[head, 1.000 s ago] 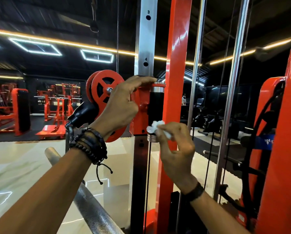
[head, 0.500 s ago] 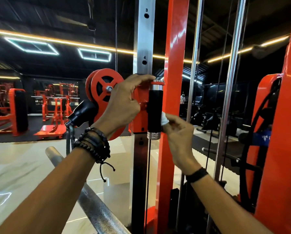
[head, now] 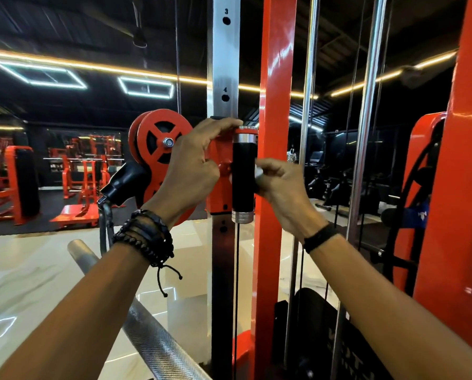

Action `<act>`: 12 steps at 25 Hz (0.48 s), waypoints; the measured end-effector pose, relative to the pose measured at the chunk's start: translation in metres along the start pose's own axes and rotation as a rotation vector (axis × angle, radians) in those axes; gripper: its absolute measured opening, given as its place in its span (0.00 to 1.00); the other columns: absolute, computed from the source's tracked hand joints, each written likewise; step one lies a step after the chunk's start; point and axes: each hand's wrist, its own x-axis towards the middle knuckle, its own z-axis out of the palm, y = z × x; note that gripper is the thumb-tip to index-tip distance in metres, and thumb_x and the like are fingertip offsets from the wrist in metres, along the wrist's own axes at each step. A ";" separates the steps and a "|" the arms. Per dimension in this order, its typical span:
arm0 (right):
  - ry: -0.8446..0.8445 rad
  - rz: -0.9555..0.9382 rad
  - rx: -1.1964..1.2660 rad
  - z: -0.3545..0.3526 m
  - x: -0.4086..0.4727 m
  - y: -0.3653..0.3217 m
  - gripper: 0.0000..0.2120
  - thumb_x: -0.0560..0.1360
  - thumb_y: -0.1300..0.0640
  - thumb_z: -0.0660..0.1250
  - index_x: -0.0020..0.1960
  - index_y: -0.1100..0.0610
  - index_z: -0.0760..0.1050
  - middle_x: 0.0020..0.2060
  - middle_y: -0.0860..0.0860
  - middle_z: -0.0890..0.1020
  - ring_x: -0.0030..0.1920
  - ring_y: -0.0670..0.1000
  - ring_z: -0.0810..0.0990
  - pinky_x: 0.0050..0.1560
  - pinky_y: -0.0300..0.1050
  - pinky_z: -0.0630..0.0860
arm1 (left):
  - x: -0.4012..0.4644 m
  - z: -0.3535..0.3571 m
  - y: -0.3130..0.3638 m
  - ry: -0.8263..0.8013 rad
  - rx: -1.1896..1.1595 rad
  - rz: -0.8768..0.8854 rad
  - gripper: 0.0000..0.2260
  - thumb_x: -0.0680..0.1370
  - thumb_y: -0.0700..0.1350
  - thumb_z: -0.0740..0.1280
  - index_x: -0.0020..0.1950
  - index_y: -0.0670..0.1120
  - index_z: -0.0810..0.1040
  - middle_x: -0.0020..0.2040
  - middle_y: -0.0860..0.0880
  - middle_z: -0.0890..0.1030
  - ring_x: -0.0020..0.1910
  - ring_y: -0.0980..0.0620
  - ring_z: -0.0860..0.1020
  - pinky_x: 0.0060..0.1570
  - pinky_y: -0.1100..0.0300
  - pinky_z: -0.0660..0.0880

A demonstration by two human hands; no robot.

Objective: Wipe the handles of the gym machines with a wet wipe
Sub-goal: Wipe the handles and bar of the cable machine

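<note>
Dim gym, glossy pale floor [head: 32, 275] open to the left. Upright black handle [head: 243, 176] sits just beside the red post [head: 273, 242]. Right hand [head: 284, 193] pinches the wet wipe [head: 259, 173] against the handle's right edge. Left hand [head: 191, 174] grips the red carriage [head: 219, 198], fingers curled over its top.

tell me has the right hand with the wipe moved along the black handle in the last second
Yes. The right hand and wet wipe went from the black handle's lower end, in front, up to mid-height on its right side.
</note>
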 end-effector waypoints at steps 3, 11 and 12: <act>0.026 -0.048 0.059 0.007 0.016 -0.009 0.10 0.75 0.67 0.70 0.55 0.64 0.81 0.49 0.62 0.85 0.52 0.64 0.84 0.54 0.56 0.81 | -0.002 0.000 -0.001 0.005 -0.007 -0.006 0.30 0.72 0.25 0.64 0.70 0.48 0.74 0.62 0.53 0.78 0.65 0.58 0.74 0.66 0.59 0.73; -0.015 -0.024 0.017 -0.001 0.010 -0.012 0.08 0.72 0.67 0.71 0.51 0.64 0.82 0.49 0.61 0.85 0.51 0.64 0.83 0.59 0.66 0.77 | -0.002 0.003 0.000 0.025 -0.011 -0.023 0.32 0.71 0.23 0.62 0.69 0.48 0.74 0.61 0.55 0.78 0.64 0.61 0.74 0.65 0.63 0.72; 0.025 -0.038 0.043 0.001 0.020 -0.021 0.08 0.73 0.68 0.70 0.51 0.64 0.81 0.48 0.61 0.84 0.50 0.62 0.82 0.59 0.65 0.77 | -0.003 0.003 0.000 0.023 -0.016 -0.025 0.32 0.71 0.23 0.61 0.70 0.48 0.74 0.61 0.55 0.77 0.64 0.62 0.74 0.65 0.64 0.72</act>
